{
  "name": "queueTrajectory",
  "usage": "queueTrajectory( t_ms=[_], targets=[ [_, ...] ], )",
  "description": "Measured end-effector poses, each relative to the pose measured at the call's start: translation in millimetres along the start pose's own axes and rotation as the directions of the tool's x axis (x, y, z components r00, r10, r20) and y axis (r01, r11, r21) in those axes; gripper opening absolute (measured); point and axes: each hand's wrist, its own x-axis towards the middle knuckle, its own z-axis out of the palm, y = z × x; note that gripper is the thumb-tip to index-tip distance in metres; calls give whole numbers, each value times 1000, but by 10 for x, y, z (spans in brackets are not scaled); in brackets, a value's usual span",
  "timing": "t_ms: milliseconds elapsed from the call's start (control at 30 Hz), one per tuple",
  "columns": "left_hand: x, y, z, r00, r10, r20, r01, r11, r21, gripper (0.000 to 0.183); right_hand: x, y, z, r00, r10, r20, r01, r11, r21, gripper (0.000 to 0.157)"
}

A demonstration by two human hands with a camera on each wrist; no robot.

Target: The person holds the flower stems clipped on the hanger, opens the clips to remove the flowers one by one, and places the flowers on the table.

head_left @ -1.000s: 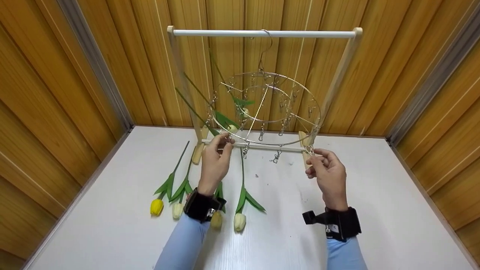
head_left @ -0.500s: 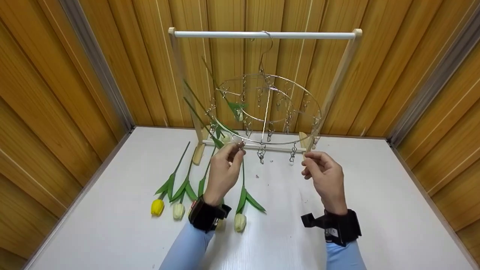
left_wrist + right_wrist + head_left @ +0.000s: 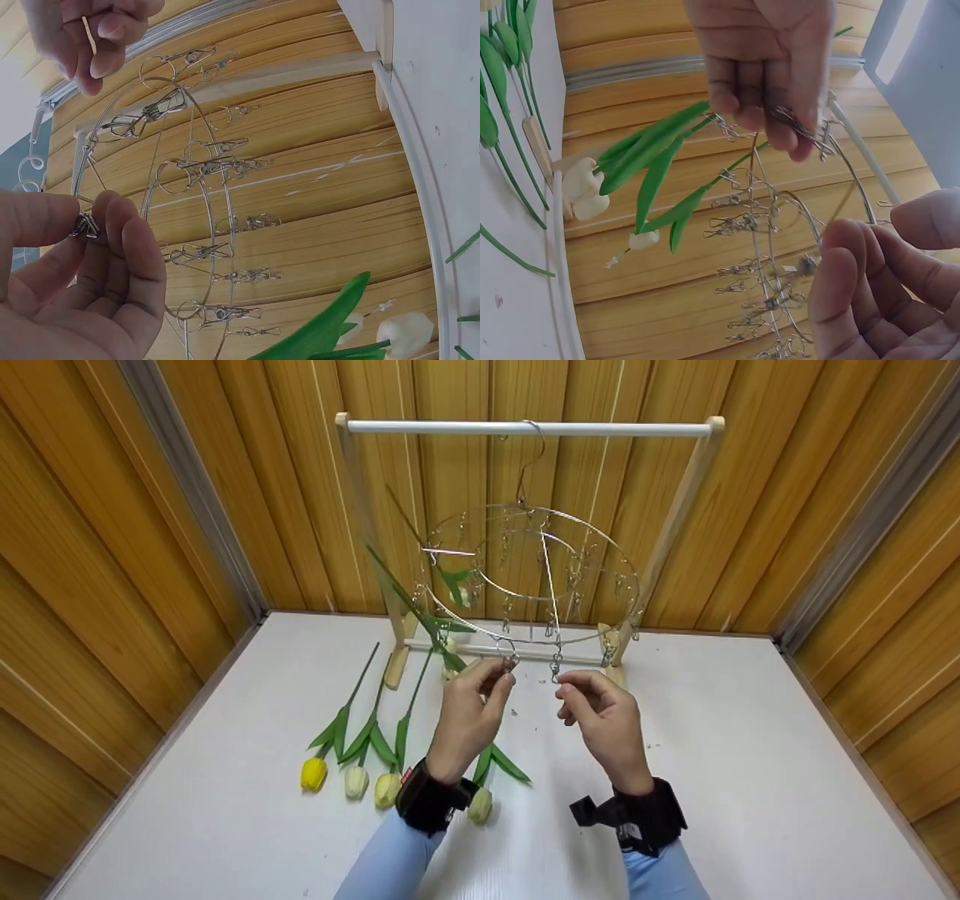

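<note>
A round metal clip hanger (image 3: pixel 592 637) hangs by its hook from a white rail. My left hand (image 3: pixel 472 712) pinches a small wire clip (image 3: pixel 87 225) at the ring's near edge, between thumb and index finger. To its right, my right hand (image 3: pixel 604 716) is raised with the fingertips close to another hanging clip (image 3: pixel 556 660). In the right wrist view, the thumb and fingers (image 3: pixel 840 285) of the right hand are apart with nothing seen between them. Tulips with green leaves (image 3: pixel 454 585) hang on the ring's left side, white blooms (image 3: pixel 585 187) downward.
A yellow tulip (image 3: pixel 314 774), a cream tulip (image 3: pixel 356 782) and other tulips lie on the white table (image 3: pixel 225 810) at the left and middle. The rack's wooden feet (image 3: pixel 396 667) stand at the back. Wood-patterned walls (image 3: pixel 112 547) enclose the table.
The ring has turned, its near side moving rightward and the hanging tulips shifting with it. My left hand has moved right with its clip; my right hand has moved left toward it.
</note>
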Motion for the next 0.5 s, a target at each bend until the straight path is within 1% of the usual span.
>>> queueTrajectory(
  t_ms=[167,300,433,500],
  targets=[
    [2,33,114,1000,19,4,-19,1000,20,12,24,23,71,1000,-20,-20,21,1000,14,16],
    [-23,36,185,1000,14,19,-15,1000,18,12,15,48,106,999,-26,-30,26,1000,-2,16],
    [-35,24,236,1000,16,13,-16,1000,7,15,49,58,148,1000,-8,-9,8,1000,-15,17],
    [-31,21,258,1000,22,4,-22,1000,-1,14,90,54,170,1000,-4,2,4,999,-32,17]
  ],
)
